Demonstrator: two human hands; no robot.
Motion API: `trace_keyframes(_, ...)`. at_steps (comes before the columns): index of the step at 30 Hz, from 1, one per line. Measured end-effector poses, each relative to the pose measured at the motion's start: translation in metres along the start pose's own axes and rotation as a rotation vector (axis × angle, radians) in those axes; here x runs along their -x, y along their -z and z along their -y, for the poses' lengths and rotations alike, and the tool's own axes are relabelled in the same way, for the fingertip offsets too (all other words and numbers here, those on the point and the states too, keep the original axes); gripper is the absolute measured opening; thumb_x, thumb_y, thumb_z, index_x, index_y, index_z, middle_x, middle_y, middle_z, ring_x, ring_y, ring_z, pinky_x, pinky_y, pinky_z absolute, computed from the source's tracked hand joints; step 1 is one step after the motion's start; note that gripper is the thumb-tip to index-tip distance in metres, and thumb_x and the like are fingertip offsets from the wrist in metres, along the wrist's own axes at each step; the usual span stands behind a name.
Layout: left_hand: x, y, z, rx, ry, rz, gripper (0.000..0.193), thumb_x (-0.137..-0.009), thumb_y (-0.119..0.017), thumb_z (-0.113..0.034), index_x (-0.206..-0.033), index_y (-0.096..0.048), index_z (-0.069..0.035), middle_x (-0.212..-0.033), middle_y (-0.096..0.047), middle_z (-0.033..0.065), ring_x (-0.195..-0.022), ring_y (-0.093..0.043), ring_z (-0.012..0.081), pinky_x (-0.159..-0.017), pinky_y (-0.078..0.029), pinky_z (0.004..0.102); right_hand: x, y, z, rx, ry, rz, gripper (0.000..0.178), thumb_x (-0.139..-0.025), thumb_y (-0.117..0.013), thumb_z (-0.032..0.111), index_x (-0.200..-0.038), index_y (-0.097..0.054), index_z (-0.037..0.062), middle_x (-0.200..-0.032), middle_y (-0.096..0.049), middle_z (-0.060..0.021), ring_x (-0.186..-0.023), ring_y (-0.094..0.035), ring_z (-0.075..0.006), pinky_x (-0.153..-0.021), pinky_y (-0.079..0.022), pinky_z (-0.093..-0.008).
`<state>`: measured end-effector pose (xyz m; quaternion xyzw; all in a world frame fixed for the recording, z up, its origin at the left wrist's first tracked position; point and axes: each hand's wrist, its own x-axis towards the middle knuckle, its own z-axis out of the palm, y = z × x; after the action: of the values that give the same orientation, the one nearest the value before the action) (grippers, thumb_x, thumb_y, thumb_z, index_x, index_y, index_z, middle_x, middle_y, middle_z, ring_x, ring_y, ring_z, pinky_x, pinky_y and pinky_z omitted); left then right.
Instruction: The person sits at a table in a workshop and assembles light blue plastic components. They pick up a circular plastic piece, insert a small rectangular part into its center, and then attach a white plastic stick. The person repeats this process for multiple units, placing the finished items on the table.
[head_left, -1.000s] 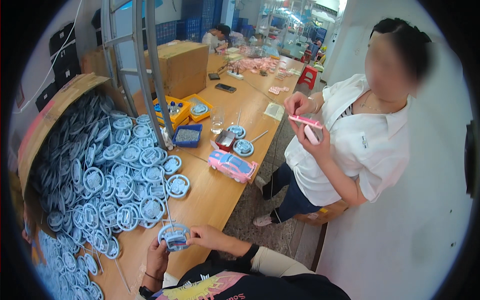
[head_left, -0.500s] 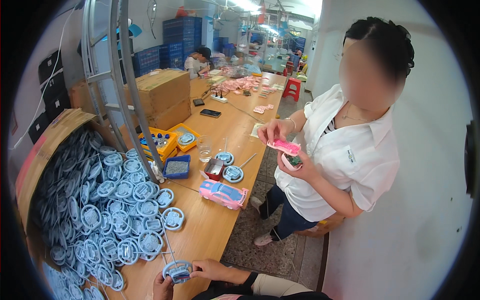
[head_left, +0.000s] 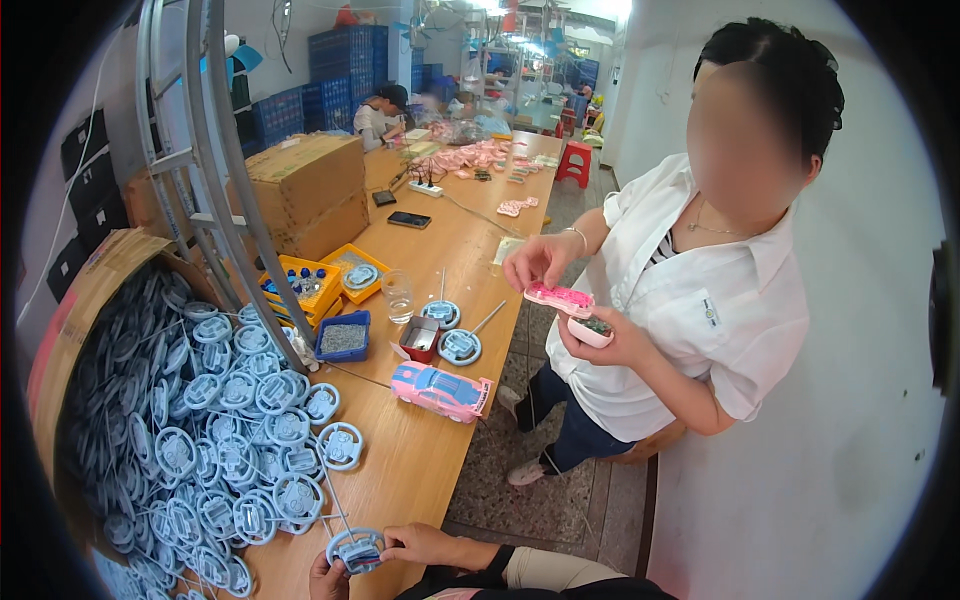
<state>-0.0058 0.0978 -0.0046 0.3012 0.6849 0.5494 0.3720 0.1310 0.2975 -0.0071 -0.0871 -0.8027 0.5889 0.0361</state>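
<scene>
At the lower edge, my left hand (head_left: 328,578) grips the left side of a light blue toy steering wheel (head_left: 354,552). A long thin rod sticks up from this wheel, and dark and reddish parts show in its middle. My right hand (head_left: 415,545) is closed on the right rim, with thumb and fingers pinched together. Left of my hands lies a big heap of similar blue steering wheels (head_left: 235,450), spilling from a cardboard box (head_left: 75,330). Beyond, a pink toy car (head_left: 440,390) with a blue top stands by the table edge.
A co-worker in a white shirt (head_left: 670,300) stands right of the table (head_left: 400,470), holding a pink shell (head_left: 558,299) and a white-pink part. Nearby are a blue tray (head_left: 342,336), a red box (head_left: 420,340), a glass (head_left: 397,297) and a metal ladder frame (head_left: 215,170).
The view has shifted slightly. The co-worker's pink shell has moved a little relative to the other part. My hands keep their grip on the steering wheel.
</scene>
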Motion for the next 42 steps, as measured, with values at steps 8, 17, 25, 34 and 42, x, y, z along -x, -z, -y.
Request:
trace_keyframes(8,0.0,-0.001,0.005,-0.141,-0.062,-0.015,0.027,-0.086,-0.046,-0.004,-0.112,-0.049,0.006,-0.108,-0.053,0.0144,-0.096,-0.053,0.0232,-0.078,-0.046,0.0331,0.001,0.003,0.001,-0.009,0.009,-0.021,0.025,-0.078,-0.063,0.03,-0.077,-0.053,0.0066,-0.064,-0.056,-0.0072,-0.059,-0.055,-0.0212,-0.054,-0.041,-0.0326)
trace_keyframes(17,-0.005,-0.013,0.009,0.646,0.0,-0.004,0.035,-0.082,-0.058,-0.016,-0.113,-0.049,-0.002,-0.107,-0.057,0.0115,-0.098,-0.056,0.0233,-0.084,-0.045,0.0384,0.003,0.003,0.003,0.019,-0.009,-0.021,0.026,-0.077,-0.063,0.03,-0.076,-0.052,0.0068,-0.063,-0.055,-0.0069,-0.058,-0.054,-0.0211,-0.054,-0.04,-0.0325)
trace_keyframes(25,-0.001,-0.012,0.01,0.639,-0.021,-0.005,0.036,-0.082,-0.058,-0.016,-0.113,-0.049,-0.001,-0.108,-0.057,0.0114,-0.098,-0.055,0.0233,-0.085,-0.044,0.0388,0.005,-0.001,0.002,0.021,-0.009,-0.015,0.025,-0.077,-0.063,0.03,-0.076,-0.052,0.0071,-0.065,-0.056,-0.0069,-0.06,-0.055,-0.0216,-0.055,-0.04,-0.0329)
trace_keyframes(34,0.002,-0.01,0.015,0.635,-0.018,-0.011,0.032,-0.083,-0.057,-0.014,-0.111,-0.05,-0.001,-0.107,-0.058,0.0115,-0.099,-0.055,0.0235,-0.086,-0.043,0.0391,0.009,0.001,0.007,0.031,-0.006,-0.01,0.026,-0.078,-0.062,0.031,-0.076,-0.052,0.0073,-0.066,-0.057,-0.0073,-0.061,-0.056,-0.0234,-0.056,-0.041,-0.0344)
trace_keyframes(42,0.003,-0.012,0.015,0.634,-0.028,-0.018,0.03,-0.083,-0.057,-0.013,-0.11,-0.051,-0.002,-0.104,-0.059,0.0099,-0.096,-0.056,0.0218,-0.086,-0.043,0.0378,0.013,0.001,0.009,0.045,-0.005,-0.022,0.027,-0.077,-0.062,0.033,-0.076,-0.051,0.0076,-0.065,-0.057,-0.0075,-0.061,-0.056,-0.0239,-0.056,-0.041,-0.0344)
